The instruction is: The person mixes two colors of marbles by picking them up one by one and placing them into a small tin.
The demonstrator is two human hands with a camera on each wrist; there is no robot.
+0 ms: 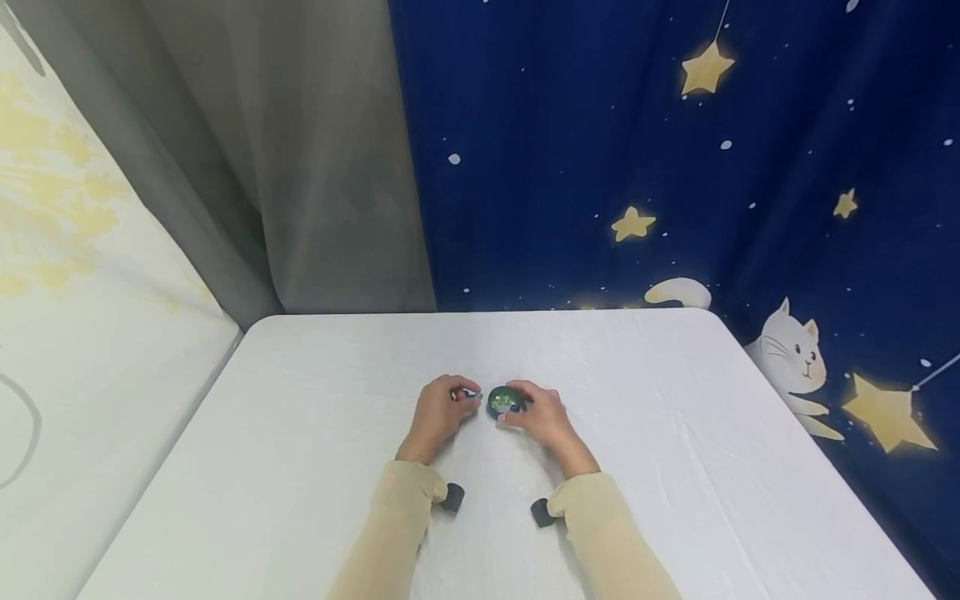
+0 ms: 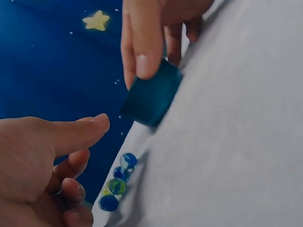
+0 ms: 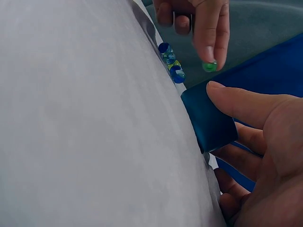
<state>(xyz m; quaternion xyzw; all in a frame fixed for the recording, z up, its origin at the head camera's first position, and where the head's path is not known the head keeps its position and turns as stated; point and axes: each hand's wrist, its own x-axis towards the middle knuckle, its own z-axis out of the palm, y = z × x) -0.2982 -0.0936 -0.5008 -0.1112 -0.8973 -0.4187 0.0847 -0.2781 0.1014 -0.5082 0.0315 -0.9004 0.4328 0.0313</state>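
Note:
Between thumb and index finger, my left hand (image 1: 435,417) pinches a green glass marble (image 3: 209,65), just left of and above a small teal cup (image 3: 208,118). My right hand (image 1: 549,418) grips that cup by its side, thumb against the near wall and fingers behind. From the head view the cup's round mouth faces up, with shiny green marbles (image 1: 504,402) inside. Several loose blue and yellow-green marbles (image 2: 116,186) lie in a row on the table beside my left hand, partly hidden by it in the head view.
A white cloth covers the table (image 1: 300,467). Black wrist devices (image 1: 452,497) sit at both sleeves. Behind the table's far edge hang a grey curtain (image 1: 330,167) and a blue curtain (image 1: 540,167) printed with stars and a white cat.

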